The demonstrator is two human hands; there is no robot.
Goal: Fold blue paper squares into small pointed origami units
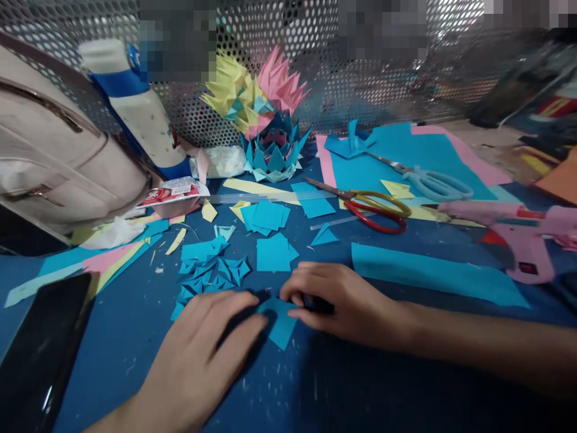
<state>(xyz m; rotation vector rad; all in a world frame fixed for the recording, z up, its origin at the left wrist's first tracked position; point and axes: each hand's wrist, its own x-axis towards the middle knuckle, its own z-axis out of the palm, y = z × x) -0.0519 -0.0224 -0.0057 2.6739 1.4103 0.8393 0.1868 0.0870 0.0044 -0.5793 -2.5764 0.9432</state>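
A small blue paper square (282,325) lies on the dark blue table (315,385) between my hands. My left hand (202,355) presses flat on its left side, fingers together. My right hand (342,304) rests on its upper right edge, fingertips curled down onto the paper. Just beyond my left hand sits a heap of folded blue paper pieces (211,273). Two stacks of cut blue squares (274,252) lie further back.
Red and yellow scissors (374,207), blue scissors (428,180), a pink glue gun (509,231) and a long blue strip (433,273) sit right. Paper lotus flowers (265,114), a glue bottle (135,108), a beige bag (54,144) and a phone (40,349) sit back and left.
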